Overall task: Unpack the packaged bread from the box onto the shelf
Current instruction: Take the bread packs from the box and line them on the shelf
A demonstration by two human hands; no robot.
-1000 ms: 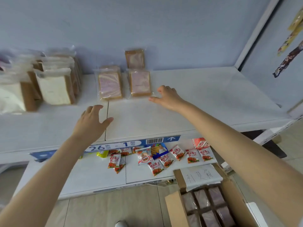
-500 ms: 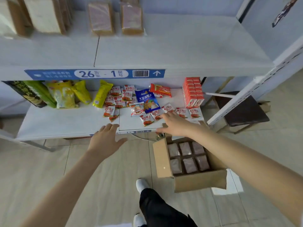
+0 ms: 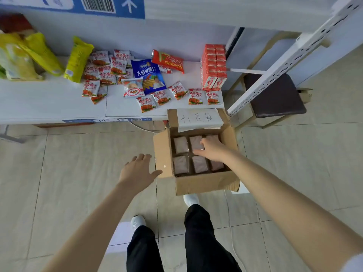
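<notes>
An open cardboard box (image 3: 204, 183) stands on the tiled floor below the shelves. Inside it lie several clear-wrapped packs of pinkish bread (image 3: 180, 164) in two rows. My right hand (image 3: 211, 150) is down inside the box, fingers spread, resting on the packs of the back row; it has not closed on any. My left hand (image 3: 137, 170) hovers open just left of the box, its thumb near the box's left wall. The upper shelf (image 3: 235, 12) shows only as its front edge at the top; the bread laid on it is out of view.
The lower shelf (image 3: 49, 103) carries yellow bags, several small red snack packs (image 3: 146, 103), a blue crisp bag (image 3: 149, 76) and stacked red cartons (image 3: 214, 67). A dark stool (image 3: 275, 95) stands right of a white perforated upright (image 3: 290, 61). My legs and white shoes are below the box.
My view has dropped from the upper shelf to the floor. My right hand came down from the shelf into the box; my left hand came down beside the box.
</notes>
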